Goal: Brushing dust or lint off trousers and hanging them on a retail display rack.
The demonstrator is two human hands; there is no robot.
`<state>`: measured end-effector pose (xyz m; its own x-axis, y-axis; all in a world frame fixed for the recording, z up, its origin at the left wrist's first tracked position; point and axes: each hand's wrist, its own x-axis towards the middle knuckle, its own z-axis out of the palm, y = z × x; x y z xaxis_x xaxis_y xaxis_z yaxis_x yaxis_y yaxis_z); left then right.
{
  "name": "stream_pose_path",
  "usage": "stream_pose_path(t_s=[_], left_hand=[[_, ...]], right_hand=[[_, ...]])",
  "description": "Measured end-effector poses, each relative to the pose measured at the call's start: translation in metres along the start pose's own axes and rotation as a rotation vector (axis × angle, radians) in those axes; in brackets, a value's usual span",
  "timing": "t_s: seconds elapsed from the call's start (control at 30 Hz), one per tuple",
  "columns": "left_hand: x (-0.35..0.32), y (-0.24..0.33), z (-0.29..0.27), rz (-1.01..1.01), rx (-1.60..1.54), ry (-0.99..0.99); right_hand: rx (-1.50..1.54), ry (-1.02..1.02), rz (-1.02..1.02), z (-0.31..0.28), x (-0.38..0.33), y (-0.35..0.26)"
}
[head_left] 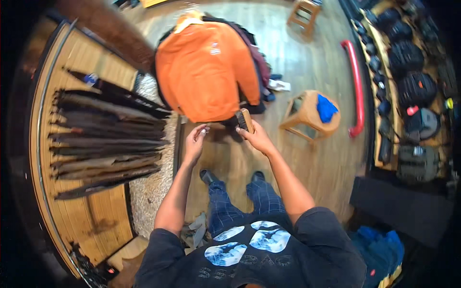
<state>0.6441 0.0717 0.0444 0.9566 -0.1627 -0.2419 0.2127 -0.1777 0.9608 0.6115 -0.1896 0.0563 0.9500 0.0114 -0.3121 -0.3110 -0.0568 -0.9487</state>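
An orange sweatshirt point(204, 72) hangs in front of me on a rack of clothes. My right hand point(257, 137) grips a wooden-backed brush point(245, 120) with dark bristles, held just below the sweatshirt's hem. My left hand point(196, 141) is raised beside it, fingertips pinched together around something small and pale that I cannot make out. The two hands are a short way apart.
Dark garments point(105, 139) hang in a row on a wooden wall to the left. A wooden stool point(309, 115) with a blue cloth stands to the right, another stool point(305, 14) farther back. A red rail point(356, 86) and shelves of dark bags point(413, 86) line the right side.
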Motion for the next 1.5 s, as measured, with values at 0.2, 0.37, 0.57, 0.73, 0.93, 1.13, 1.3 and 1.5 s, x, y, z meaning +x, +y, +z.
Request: stream_pose_path(t_s=[0.2, 0.37, 0.57, 0.73, 0.93, 1.13, 1.3, 1.5], left_hand=[[0.016, -0.020, 0.119, -0.077, 0.007, -0.156], [0.021, -0.057, 0.169, -0.197, 0.105, -0.241], [0.074, -0.109, 0.277, -0.148, 0.088, -0.420], [0.135, -0.140, 0.356, -0.109, 0.060, -0.513], [0.144, -0.145, 0.401, -0.149, -0.011, -0.530], [0.137, -0.146, 0.370, -0.069, 0.057, -0.483], [0.107, -0.143, 0.280, -0.124, -0.098, -0.335], [0.013, -0.083, 0.099, -0.073, -0.221, 0.018]], right_hand=[[0.097, 0.353, 0.131, -0.134, -0.013, 0.127], [-0.467, 0.757, 0.175, -0.234, 0.033, 0.241], [-0.627, 0.976, 0.233, -0.298, 0.071, 0.332], [-0.459, 0.974, 0.231, -0.305, 0.076, 0.342], [-0.697, 1.080, 0.118, -0.320, 0.067, 0.339], [-0.808, 1.205, -0.210, -0.307, 0.053, 0.314], [-0.465, 1.044, -0.148, -0.227, 0.040, 0.242], [-0.267, 0.686, -0.282, -0.084, 0.034, 0.105]])
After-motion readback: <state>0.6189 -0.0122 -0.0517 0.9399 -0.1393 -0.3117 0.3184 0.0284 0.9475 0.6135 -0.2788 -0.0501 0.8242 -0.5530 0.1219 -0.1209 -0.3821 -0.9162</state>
